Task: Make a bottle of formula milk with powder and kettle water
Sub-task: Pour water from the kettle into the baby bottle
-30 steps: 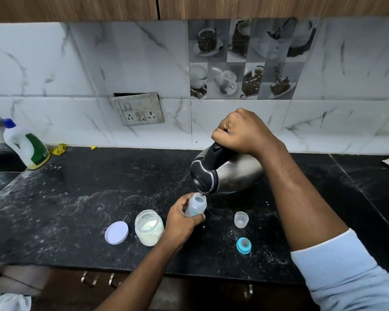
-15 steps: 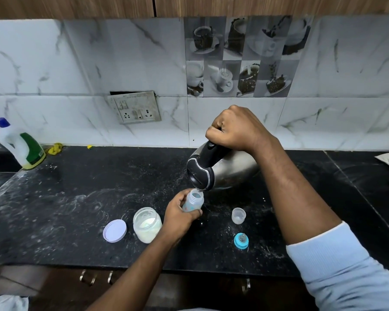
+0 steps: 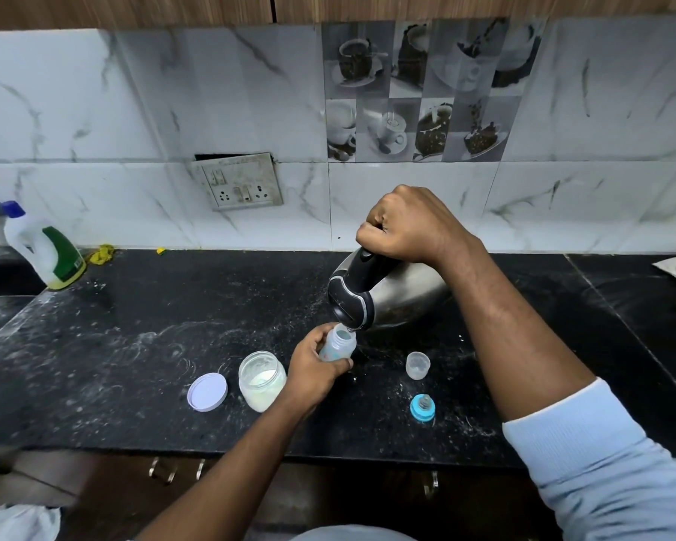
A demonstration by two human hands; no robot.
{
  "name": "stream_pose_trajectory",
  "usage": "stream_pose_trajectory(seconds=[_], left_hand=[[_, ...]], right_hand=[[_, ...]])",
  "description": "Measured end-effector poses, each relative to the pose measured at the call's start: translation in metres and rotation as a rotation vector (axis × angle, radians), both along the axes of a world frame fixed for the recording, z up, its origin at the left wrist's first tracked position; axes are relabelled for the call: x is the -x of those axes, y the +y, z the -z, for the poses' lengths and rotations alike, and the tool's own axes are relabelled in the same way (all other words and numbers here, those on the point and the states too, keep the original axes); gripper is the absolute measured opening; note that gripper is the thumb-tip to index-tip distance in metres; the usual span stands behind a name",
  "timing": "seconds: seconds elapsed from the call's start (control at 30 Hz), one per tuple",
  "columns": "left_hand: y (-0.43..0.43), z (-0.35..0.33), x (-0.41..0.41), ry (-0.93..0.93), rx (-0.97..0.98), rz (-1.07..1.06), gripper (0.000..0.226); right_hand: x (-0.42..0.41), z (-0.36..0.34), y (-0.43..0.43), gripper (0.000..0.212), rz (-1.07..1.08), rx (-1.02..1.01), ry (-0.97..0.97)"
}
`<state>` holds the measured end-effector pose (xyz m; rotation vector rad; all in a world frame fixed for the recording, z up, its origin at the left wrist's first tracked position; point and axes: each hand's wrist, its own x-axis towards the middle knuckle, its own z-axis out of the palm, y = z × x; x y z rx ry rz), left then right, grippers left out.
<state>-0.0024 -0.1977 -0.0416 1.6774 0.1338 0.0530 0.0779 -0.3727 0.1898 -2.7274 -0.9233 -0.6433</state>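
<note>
In the head view, the right hand (image 3: 410, 224) was clenched in a fist round the black handle of the tilted stainless-steel kettle (image 3: 410, 294), whose black-lidded spout end dipped toward the camera. Directly under that spout stood the small clear plastic baby bottle (image 3: 338, 343), open-mouthed and leaning slightly. The left hand (image 3: 317, 369) wrapped its fingers and thumb round the bottle's lower body. The spout lip sat just at the bottle's mouth. Whether water was running could not be made out, perhaps because the stream was too thin to show.

Left of the kettle and nearer the camera, an open clear jar of white powder (image 3: 261, 378) stood on the black speckled stone desk (image 3: 153, 326), just beside the left hand. Farther left of the kettle lay the jar's round white lid (image 3: 207, 392). In front of the kettle sat a small clear plastic cap (image 3: 417, 365), and nearer the camera a blue teat ring (image 3: 422, 408). Far left of the kettle, by the wall, stood a white detergent bottle with a green label (image 3: 43, 247).
</note>
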Motion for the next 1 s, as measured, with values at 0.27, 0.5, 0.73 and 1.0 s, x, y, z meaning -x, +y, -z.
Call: stream_pose_trajectory(seconds=[0.27,0.5,0.73,1.0], left_hand=[[-0.008,-0.004,0.005,0.012,0.018,0.018,0.06],[-0.007,-0.001,0.005,0.017,0.04,0.018,0.059],[-0.005,0.003,0.002,0.028,0.085,0.009,0.061],[-0.004,0.007,0.002,0.028,0.099,0.007,0.062]], right_hand=[[0.004,-0.004,-0.001,0.039,0.017,0.039,-0.007],[0.007,-0.009,0.002,0.04,0.012,0.058,-0.015],[0.006,-0.009,0.007,0.039,0.011,0.081,-0.018],[0.006,-0.01,0.01,0.04,0.004,0.079,-0.015]])
